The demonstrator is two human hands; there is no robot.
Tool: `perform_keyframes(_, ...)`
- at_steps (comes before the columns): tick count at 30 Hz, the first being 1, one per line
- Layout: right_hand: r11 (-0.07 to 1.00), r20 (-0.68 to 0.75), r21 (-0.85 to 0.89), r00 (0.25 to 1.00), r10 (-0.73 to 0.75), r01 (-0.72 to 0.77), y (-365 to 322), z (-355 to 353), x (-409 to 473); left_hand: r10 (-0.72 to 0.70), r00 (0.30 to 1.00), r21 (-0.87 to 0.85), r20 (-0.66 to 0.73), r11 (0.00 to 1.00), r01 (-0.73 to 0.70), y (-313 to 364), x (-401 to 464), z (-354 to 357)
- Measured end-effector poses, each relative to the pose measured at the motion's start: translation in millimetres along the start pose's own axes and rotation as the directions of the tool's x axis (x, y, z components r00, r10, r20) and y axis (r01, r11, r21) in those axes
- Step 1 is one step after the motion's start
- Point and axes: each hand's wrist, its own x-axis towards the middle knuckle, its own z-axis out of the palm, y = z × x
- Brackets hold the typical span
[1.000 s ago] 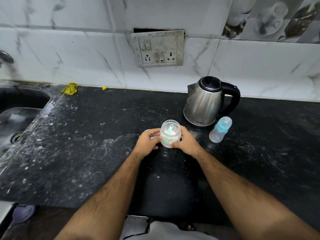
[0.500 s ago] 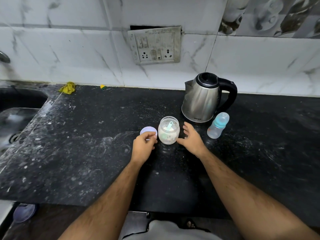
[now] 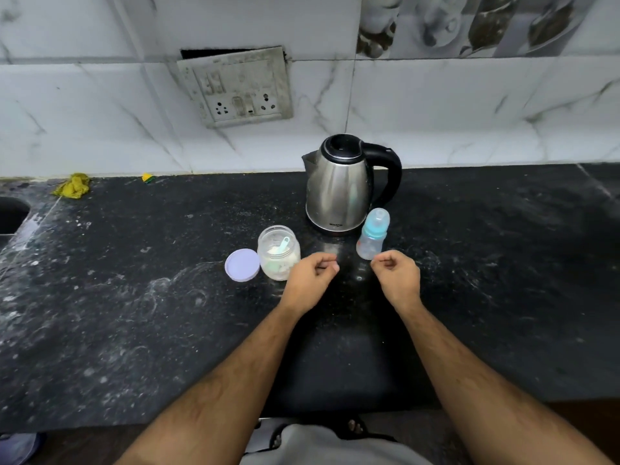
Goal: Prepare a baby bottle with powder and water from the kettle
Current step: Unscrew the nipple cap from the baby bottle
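A clear powder jar stands open on the black counter, a pale green scoop inside it. Its lilac lid lies flat just left of it. A steel kettle with a black handle stands behind. To the kettle's right front is a small baby bottle with a blue collar and clear cap on. My left hand hovers right of the jar, fingers curled, holding nothing. My right hand is just below the bottle, fingers curled, not touching it.
A sink cuts into the counter at far left. A yellow cloth and a small yellow scrap lie by the wall. A socket panel is on the tiled wall above. The counter's front edge runs below my forearms.
My left hand set the lid down left of the jar and moved right. My right hand left the jar and moved right, toward the bottle. Both hands have curled shut.
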Motion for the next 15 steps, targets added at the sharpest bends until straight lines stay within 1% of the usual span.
perform_keyframes(3, 0.998, 0.001, -0.002, 0.998, 0.062, -0.062, 5.0, -13.7, 19.9, -0.021, 1.0, 0.022, 0.014, 1.0, 0.02, 12.9, 25.5, 11.7)
perform_keyframes(5, 0.997, 0.047, -0.03, 0.996, 0.07, -0.069, 4.6, -18.5, 34.4, -0.036, 0.999, 0.036, 0.009, 0.999, 0.035, 20.8, 40.4, 18.5)
perform_keyframes(9, 0.995, 0.217, -0.099, 0.975, 0.037, -0.016, -2.0, -18.2, 59.1, -0.04, 0.999, 0.054, 0.005, 0.998, 0.04, 32.7, 62.6, 32.9)
perform_keyframes(13, 0.993, 0.337, -0.113, 0.941, -0.003, 0.044, -5.3, -17.0, 72.3, -0.046, 0.999, 0.017, 0.007, 0.999, 0.046, 42.8, 72.9, 44.3)
perform_keyframes(15, 0.99, 0.374, -0.121, 0.927, -0.017, 0.067, -5.9, -15.8, 75.2, -0.045, 0.999, 0.005, 0.01, 0.999, 0.045, 45.1, 74.2, 47.9)
